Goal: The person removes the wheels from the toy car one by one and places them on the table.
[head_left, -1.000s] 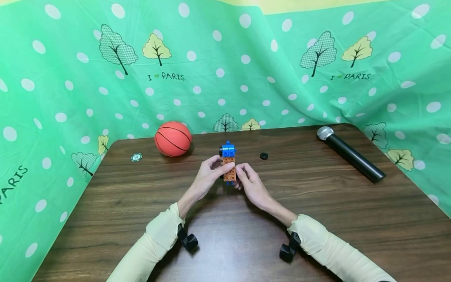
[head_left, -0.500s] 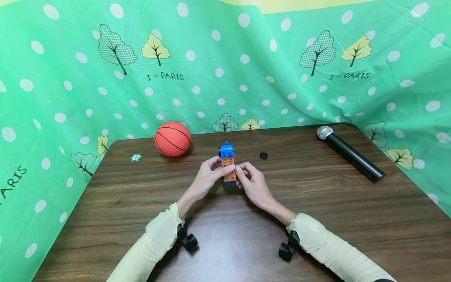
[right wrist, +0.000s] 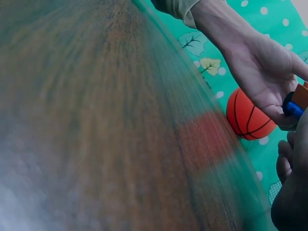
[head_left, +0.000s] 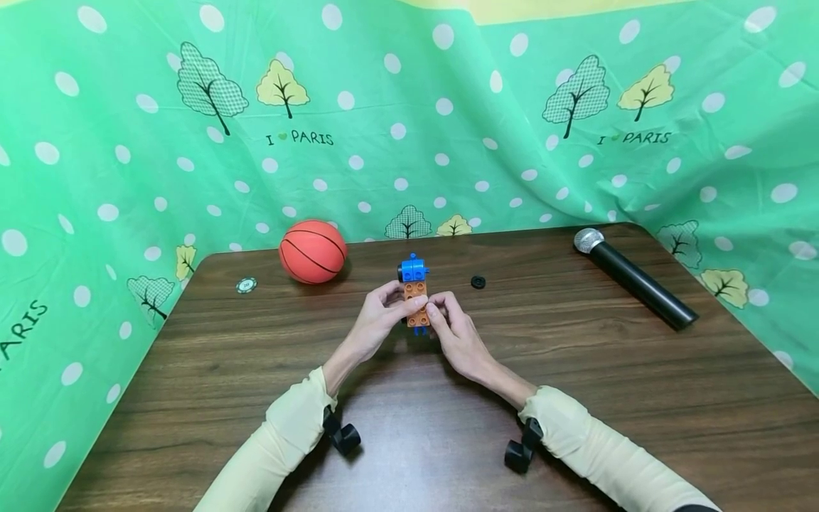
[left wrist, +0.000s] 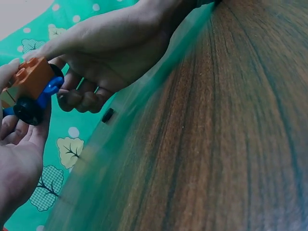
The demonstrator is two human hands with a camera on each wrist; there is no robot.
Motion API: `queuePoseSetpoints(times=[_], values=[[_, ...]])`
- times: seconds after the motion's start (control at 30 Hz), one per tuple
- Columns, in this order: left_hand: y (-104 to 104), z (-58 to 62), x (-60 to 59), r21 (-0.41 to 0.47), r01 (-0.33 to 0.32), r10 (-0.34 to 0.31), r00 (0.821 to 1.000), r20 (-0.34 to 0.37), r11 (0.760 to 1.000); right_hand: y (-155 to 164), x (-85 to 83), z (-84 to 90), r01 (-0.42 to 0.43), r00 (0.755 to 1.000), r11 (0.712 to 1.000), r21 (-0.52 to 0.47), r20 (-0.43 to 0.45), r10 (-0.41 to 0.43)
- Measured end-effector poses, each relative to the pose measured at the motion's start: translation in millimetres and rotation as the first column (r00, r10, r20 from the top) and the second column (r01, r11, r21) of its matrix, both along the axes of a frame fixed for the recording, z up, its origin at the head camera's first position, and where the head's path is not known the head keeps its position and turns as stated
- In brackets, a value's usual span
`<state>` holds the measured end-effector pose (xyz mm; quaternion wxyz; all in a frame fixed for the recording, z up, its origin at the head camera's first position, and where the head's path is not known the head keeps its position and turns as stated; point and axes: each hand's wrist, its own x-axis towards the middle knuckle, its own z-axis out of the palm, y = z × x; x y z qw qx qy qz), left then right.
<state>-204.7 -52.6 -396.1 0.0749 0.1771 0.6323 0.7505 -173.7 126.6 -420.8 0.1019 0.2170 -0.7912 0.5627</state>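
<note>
A small brick model (head_left: 415, 295) with an orange body, a blue top and black wheels is held upright just above the dark wooden table (head_left: 576, 398). My left hand (head_left: 379, 318) pinches its orange body from the left. My right hand (head_left: 453, 328) pinches it from the right, fingertips meeting the left thumb on the orange part. In the left wrist view the orange brick (left wrist: 33, 77), a blue axle piece and a black wheel (left wrist: 27, 110) show between both hands. The right wrist view shows only a corner of the model (right wrist: 298, 102) under my left hand (right wrist: 262, 72).
An orange mini basketball (head_left: 313, 252) lies at the back left, with a small round chip (head_left: 246, 285) left of it. A loose black wheel (head_left: 478, 282) lies right of the model. A black microphone (head_left: 633, 278) rests at the back right. Green patterned cloth (head_left: 409, 121) hangs behind.
Both hands have lifted the model very slightly and drawn closer together on its orange body. Nothing else on the table moved.
</note>
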Motion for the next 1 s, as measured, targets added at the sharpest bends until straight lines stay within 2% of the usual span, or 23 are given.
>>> queuePoseSetpoints(times=[0.23, 0.4, 0.5, 0.6, 0.7, 0.83, 1.0], values=[[0.4, -3.6, -1.1, 0.032, -0.001, 0.000, 1.000, 0.020, 0.999, 0.1, -0.9, -2.0, -0.013, 1.000, 0.999, -0.037, -0.026, 0.012], [-0.2, -3.8, -0.5, 0.038, -0.009, 0.008, 1.000, 0.010, 0.999, 0.0, -1.9, -3.4, 0.022, 0.992, 0.999, -0.030, -0.124, -0.025], [-0.9, -4.5, -0.4, 0.036, -0.006, 0.006, 1.000, 0.006, 0.999, 0.4, -4.0, -5.6, 0.046, 0.972, 0.999, -0.005, -0.232, -0.046], [-1.2, -4.8, -0.7, 0.030, -0.001, 0.001, 1.000, 0.008, 1.000, 1.5, -6.1, -6.3, 0.080, 0.936, 0.996, 0.041, -0.346, -0.061], [-1.0, -5.2, -0.7, 0.017, 0.000, -0.001, 1.000, 0.010, 1.000, 3.0, -8.0, -6.9, 0.095, 0.906, 0.993, 0.072, -0.418, -0.057], [-1.1, -6.1, -0.2, 0.000, 0.001, -0.001, 1.000, 0.009, 1.000, 4.4, -8.7, -6.8, 0.082, 0.897, 0.993, 0.087, -0.440, -0.036], [-1.6, -7.5, 0.7, -0.012, -0.003, 0.003, 1.000, 0.014, 1.000, 6.1, -10.0, -7.7, 0.064, 0.907, 0.992, 0.107, -0.421, -0.013]])
